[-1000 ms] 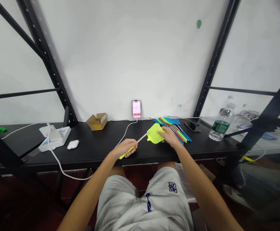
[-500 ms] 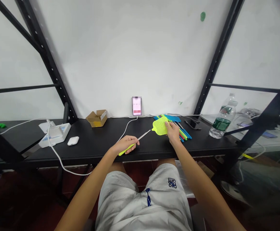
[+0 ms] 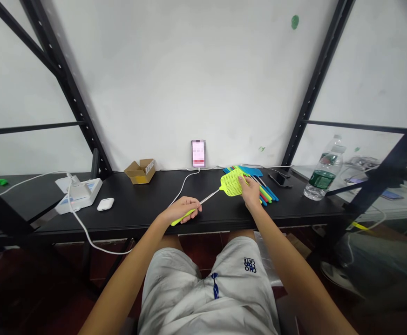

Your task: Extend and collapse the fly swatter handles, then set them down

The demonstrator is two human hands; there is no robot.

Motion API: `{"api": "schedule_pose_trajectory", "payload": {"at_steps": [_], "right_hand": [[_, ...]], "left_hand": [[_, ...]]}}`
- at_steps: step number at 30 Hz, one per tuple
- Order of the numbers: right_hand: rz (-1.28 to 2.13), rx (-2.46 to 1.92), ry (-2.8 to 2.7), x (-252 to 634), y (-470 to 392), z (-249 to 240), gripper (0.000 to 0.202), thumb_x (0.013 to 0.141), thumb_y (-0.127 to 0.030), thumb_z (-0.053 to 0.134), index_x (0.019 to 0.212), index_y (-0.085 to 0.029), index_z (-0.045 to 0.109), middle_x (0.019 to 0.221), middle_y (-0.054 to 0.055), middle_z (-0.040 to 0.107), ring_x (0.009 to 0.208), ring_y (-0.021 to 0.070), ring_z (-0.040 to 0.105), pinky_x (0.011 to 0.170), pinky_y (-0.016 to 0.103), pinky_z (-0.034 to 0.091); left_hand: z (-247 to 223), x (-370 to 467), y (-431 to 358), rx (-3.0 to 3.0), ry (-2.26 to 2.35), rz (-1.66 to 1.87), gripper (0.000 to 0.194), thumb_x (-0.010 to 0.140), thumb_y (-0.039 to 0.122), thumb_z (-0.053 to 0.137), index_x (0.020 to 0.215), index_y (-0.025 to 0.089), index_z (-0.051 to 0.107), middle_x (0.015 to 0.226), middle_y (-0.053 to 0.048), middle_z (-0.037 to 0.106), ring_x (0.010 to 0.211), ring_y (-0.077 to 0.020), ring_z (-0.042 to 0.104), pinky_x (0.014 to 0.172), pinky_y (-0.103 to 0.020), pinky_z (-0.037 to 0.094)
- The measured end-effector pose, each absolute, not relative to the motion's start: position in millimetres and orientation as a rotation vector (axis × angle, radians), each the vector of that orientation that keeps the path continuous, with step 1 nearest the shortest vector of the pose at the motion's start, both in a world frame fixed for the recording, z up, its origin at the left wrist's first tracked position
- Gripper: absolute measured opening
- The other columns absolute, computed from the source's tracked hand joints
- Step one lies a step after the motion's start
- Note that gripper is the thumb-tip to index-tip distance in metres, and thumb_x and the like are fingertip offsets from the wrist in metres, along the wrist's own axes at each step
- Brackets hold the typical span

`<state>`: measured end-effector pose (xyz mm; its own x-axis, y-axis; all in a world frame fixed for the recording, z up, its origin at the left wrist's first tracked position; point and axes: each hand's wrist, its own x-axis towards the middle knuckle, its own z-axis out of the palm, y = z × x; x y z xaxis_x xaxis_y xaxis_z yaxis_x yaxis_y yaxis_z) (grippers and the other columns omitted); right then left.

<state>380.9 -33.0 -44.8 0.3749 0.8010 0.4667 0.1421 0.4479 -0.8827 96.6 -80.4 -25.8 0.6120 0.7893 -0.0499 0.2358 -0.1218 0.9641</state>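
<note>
My left hand [image 3: 184,210] is closed around a fly swatter handle [image 3: 179,219], yellow-green at the grip with a thin metal rod [image 3: 210,196] pointing up and right. In my right hand [image 3: 250,190], thumb and fingers pinch the edge of a perforated yellow-green fly swatter head [image 3: 231,182]. The rod's tip meets the narrow neck of the head, above the black table [image 3: 137,209]. Just behind and right of my right hand lies a pile of fly swatters [image 3: 267,190] with blue, red and green handles, partly hidden by that hand.
A small open cardboard box [image 3: 140,172] stands at the back left. Nearer are a white earbud case [image 3: 105,204] and a power strip [image 3: 81,197] with cables. One phone [image 3: 198,153] leans on the wall, another [image 3: 280,180] lies flat. Water bottles [image 3: 324,174] stand at right.
The fly swatter head has shifted slightly left, and the gap between its neck and the rod's tip has closed. Both hands keep their grips.
</note>
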Motion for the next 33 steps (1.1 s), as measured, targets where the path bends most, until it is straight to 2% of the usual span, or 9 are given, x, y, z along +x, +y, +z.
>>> {"api": "schedule_pose_trajectory", "payload": {"at_steps": [9, 16, 25, 33], "right_hand": [[0.532, -1.054, -1.180, 382.2, -35.0, -43.1, 0.054, 0.075, -0.064, 0.060, 0.095, -0.015, 0.071, 0.069, 0.007, 0.067, 0.072, 0.0265, 0.063, 0.057, 0.032, 0.049], [0.549, -1.080, -1.189, 384.4, -34.1, -43.2, 0.053, 0.072, -0.065, 0.061, 0.086, -0.015, 0.072, 0.071, 0.006, 0.068, 0.070, 0.0239, 0.063, 0.056, 0.030, 0.048], [0.521, -1.058, -1.264, 372.4, -41.2, -39.8, 0.050, 0.068, -0.063, 0.068, 0.081, -0.015, 0.070, 0.069, 0.007, 0.067, 0.071, 0.0256, 0.063, 0.056, 0.030, 0.048], [0.609, -1.008, -1.249, 369.6, -42.4, -37.3, 0.052, 0.070, -0.063, 0.066, 0.091, -0.015, 0.071, 0.071, 0.008, 0.068, 0.071, 0.0257, 0.064, 0.055, 0.031, 0.048]], "left_hand": [[-24.9, 97.9, -80.7, 1.669, 0.863, 0.592, 0.030, 0.087, 0.043, 0.052, 0.085, 0.013, 0.058, 0.059, 0.003, 0.053, 0.032, -0.0030, 0.037, 0.030, -0.015, 0.024], [-17.8, 97.1, -87.0, 1.735, 0.795, 0.539, 0.030, 0.087, 0.043, 0.054, 0.083, 0.013, 0.058, 0.057, 0.004, 0.049, 0.031, -0.0023, 0.035, 0.030, -0.015, 0.022], [-19.4, 96.8, -88.3, 1.788, 0.803, 0.548, 0.031, 0.087, 0.044, 0.052, 0.080, 0.015, 0.055, 0.055, 0.006, 0.047, 0.030, -0.0018, 0.031, 0.028, -0.015, 0.022], [-21.0, 95.7, -88.5, 1.789, 0.815, 0.557, 0.030, 0.087, 0.045, 0.052, 0.082, 0.015, 0.055, 0.056, 0.006, 0.047, 0.030, -0.0015, 0.030, 0.028, -0.014, 0.022]]}}
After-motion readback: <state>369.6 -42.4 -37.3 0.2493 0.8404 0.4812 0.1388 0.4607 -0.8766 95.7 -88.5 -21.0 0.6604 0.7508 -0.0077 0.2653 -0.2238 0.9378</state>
